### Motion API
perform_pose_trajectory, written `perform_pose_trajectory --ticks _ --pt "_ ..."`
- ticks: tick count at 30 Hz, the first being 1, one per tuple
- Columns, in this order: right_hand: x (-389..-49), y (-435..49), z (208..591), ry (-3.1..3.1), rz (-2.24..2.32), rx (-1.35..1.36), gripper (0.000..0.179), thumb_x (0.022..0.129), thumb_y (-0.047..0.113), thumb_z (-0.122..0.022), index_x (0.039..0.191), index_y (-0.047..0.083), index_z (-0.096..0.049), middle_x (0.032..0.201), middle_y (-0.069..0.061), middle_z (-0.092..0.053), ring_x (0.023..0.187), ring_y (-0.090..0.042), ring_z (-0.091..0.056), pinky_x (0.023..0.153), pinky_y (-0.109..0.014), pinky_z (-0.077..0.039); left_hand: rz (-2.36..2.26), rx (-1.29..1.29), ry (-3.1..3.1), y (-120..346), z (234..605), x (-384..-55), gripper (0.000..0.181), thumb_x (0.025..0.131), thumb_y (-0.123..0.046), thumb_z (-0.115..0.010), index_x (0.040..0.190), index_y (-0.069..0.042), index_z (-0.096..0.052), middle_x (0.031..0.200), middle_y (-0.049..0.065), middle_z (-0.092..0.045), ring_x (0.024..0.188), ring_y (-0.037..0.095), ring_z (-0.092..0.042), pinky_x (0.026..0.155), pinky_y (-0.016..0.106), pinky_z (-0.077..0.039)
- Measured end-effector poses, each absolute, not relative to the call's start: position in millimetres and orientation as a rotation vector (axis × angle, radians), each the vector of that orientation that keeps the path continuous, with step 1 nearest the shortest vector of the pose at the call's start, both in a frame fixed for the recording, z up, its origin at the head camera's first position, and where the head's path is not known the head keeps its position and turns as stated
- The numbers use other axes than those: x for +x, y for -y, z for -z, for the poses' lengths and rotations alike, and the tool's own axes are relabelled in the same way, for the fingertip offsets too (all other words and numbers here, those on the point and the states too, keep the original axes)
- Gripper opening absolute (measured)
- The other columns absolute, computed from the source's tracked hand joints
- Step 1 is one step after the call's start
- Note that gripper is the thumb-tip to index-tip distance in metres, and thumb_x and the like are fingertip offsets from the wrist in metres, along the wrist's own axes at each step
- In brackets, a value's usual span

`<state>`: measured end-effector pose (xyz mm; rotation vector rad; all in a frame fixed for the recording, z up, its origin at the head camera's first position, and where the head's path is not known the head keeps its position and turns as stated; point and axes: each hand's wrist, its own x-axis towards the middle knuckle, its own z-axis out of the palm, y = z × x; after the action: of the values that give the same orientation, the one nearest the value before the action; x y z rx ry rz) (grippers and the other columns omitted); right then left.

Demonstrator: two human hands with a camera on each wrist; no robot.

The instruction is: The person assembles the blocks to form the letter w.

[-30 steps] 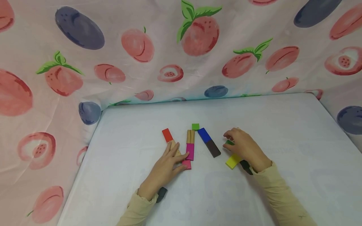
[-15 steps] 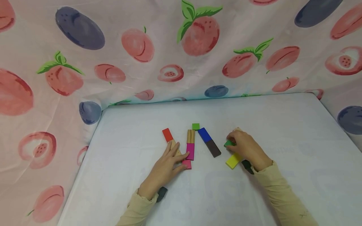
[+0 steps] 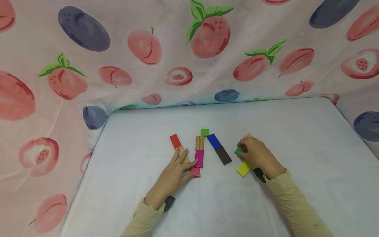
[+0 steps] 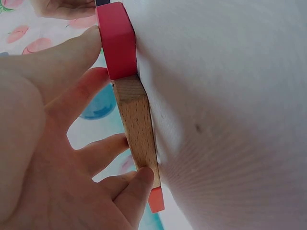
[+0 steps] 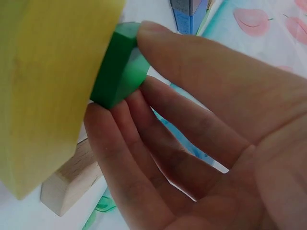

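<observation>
My left hand (image 3: 170, 179) lies with spread fingers on a plain wooden block (image 4: 136, 129), a magenta block (image 3: 199, 161) and a pinkish-red block (image 4: 116, 40). A red block (image 3: 175, 141) adjoins the wooden one's far end. On the right, my right hand (image 3: 257, 153) pinches a small green block (image 5: 122, 72) between thumb and fingers. That block sits close against a yellow block (image 3: 244, 169), which fills the left of the right wrist view. Behind the fingers, another plain wooden block (image 5: 72, 182) is partly hidden.
Between the hands, a blue block (image 3: 214, 141) and a dark brown block (image 3: 223, 155) form a slanted row. A light green block (image 3: 205, 132) lies above a striped wooden piece (image 3: 199, 143). Fruit-printed cloth (image 3: 177, 49) rises behind the white table (image 3: 207, 210).
Over the last second my right hand's fingers have closed on the green block, which shows slightly further left. The left hand has stayed in place.
</observation>
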<state>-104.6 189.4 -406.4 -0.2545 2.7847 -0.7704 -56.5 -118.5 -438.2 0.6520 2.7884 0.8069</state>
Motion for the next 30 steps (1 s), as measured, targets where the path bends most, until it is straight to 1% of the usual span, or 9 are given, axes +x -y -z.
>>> perform_pose_trajectory --ticks 7,16,19,30 --pt "-102.8 -187.8 406.5 -2.775 0.765 -0.27 0.026 0.084 0.004 -0.077 0.106 -0.006 -0.07 0.096 -0.012 -0.064 0.09 -0.027 -0.063 0.081 -0.042 -0.056 -0.812 0.653 -2.794 118.4 438.5 -56.4 0.046 0.092 -0.033 -0.071 0.135 -0.022 -0.063 0.159 0.018 -0.032 0.15 0.046 -0.013 0.108 0.057 -0.041" --pt "-101.2 -187.8 407.9 -2.777 0.77 -0.333 0.025 0.082 0.002 -0.077 0.106 -0.005 -0.071 0.096 -0.011 -0.065 0.089 -0.026 -0.064 0.08 -0.041 -0.057 -0.803 0.638 -2.781 118.6 438.0 -56.8 0.047 0.091 -0.036 -0.071 0.136 -0.024 -0.062 0.161 0.015 -0.031 0.151 0.044 -0.011 0.109 0.056 -0.04" --pt "-100.5 -188.4 408.1 -2.769 0.774 -0.366 0.025 0.082 0.001 -0.077 0.106 -0.005 -0.071 0.095 -0.01 -0.065 0.088 -0.025 -0.063 0.079 -0.04 -0.057 -0.806 0.646 -2.785 118.6 438.1 -56.7 0.047 0.091 -0.035 -0.071 0.136 -0.023 -0.062 0.16 0.016 -0.031 0.15 0.045 -0.012 0.108 0.056 -0.04" --pt "-94.9 -187.6 406.1 -2.685 0.825 -0.438 0.027 0.082 -0.004 -0.076 0.108 -0.007 -0.07 0.104 -0.016 -0.069 0.091 -0.026 -0.066 0.079 -0.038 -0.059 -0.812 0.651 -2.795 118.2 437.1 -56.2 0.046 0.092 -0.032 -0.071 0.135 -0.022 -0.063 0.159 0.018 -0.032 0.15 0.046 -0.013 0.108 0.056 -0.041"
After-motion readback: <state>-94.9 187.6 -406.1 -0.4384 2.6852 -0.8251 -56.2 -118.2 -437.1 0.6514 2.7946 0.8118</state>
